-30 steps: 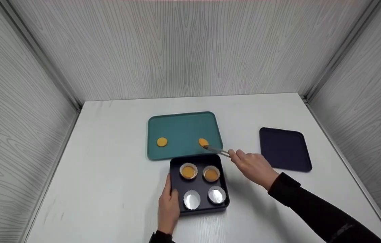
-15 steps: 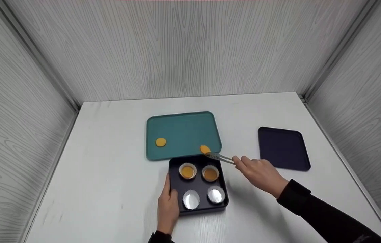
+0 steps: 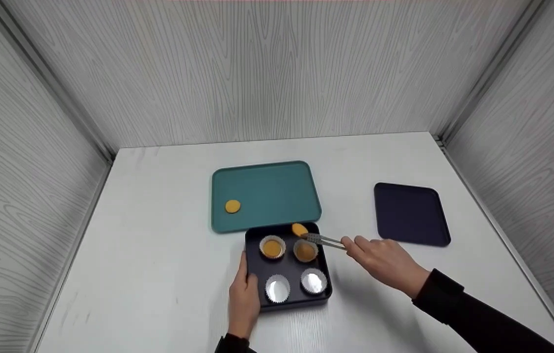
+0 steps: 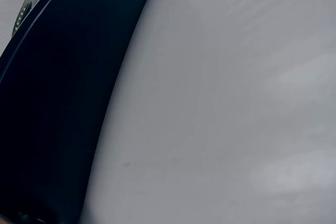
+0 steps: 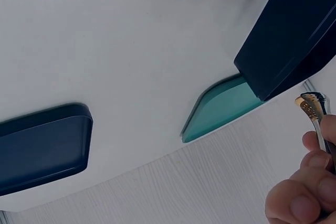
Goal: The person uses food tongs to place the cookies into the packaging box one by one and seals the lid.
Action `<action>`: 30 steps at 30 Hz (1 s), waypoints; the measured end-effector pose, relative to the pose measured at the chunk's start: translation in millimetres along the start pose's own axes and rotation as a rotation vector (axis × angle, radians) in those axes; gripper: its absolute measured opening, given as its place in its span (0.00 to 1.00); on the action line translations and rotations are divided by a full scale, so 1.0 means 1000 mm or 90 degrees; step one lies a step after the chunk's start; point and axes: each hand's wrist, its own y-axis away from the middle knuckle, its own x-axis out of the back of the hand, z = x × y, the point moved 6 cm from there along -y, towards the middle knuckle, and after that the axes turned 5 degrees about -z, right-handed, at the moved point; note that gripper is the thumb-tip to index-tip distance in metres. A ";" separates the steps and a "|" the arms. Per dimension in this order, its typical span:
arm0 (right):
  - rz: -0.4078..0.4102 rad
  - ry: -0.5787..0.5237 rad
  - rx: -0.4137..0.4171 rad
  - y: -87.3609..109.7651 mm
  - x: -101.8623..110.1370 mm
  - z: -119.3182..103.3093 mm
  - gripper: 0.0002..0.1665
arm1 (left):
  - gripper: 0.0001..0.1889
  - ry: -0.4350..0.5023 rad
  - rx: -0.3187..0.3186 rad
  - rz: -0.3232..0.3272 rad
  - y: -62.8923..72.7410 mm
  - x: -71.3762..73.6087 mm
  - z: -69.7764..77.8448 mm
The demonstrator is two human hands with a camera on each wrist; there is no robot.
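Disc (image 3: 299,229) moved to far pan edge (image 3: 269,228); right hand (image 3: 383,261) grips tongs (image 3: 314,238); left hand (image 3: 244,298) pan (image 3: 286,267)

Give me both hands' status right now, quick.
Left hand: holding the dark box by its left side.
Right hand: holding tongs, with a yellow disc at their tips.

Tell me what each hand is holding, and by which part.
The right hand holds metal tongs by their arms, behind the tips, which grip a yellow disc by its edge. The left hand holds the deep dark pan by its left side.
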 end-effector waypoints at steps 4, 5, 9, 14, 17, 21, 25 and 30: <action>0.000 -0.009 0.009 0.002 0.005 -0.002 0.23 | 0.30 0.003 -0.001 0.001 -0.001 0.000 -0.001; -0.002 -0.010 0.012 0.003 0.007 -0.003 0.23 | 0.30 0.003 -0.001 0.000 -0.001 0.000 -0.001; -0.013 -0.014 0.019 0.006 0.012 -0.003 0.24 | 0.30 0.004 -0.008 0.002 -0.001 0.000 -0.001; -0.037 -0.029 0.032 0.009 0.019 -0.006 0.19 | 0.30 0.005 -0.006 0.003 -0.001 0.000 -0.001; -0.054 -0.037 0.042 0.010 0.024 -0.007 0.12 | 0.30 0.007 -0.004 0.003 -0.001 0.000 -0.002; -0.074 -0.047 0.052 0.010 0.030 -0.010 0.09 | 0.31 0.010 -0.004 0.004 -0.002 -0.001 -0.002; -0.095 -0.054 0.066 0.010 0.035 -0.012 0.12 | 0.31 0.008 -0.002 0.003 -0.002 -0.001 -0.003; -0.133 -0.050 0.069 0.007 0.041 -0.013 0.16 | 0.31 0.004 -0.003 0.002 -0.001 -0.001 -0.002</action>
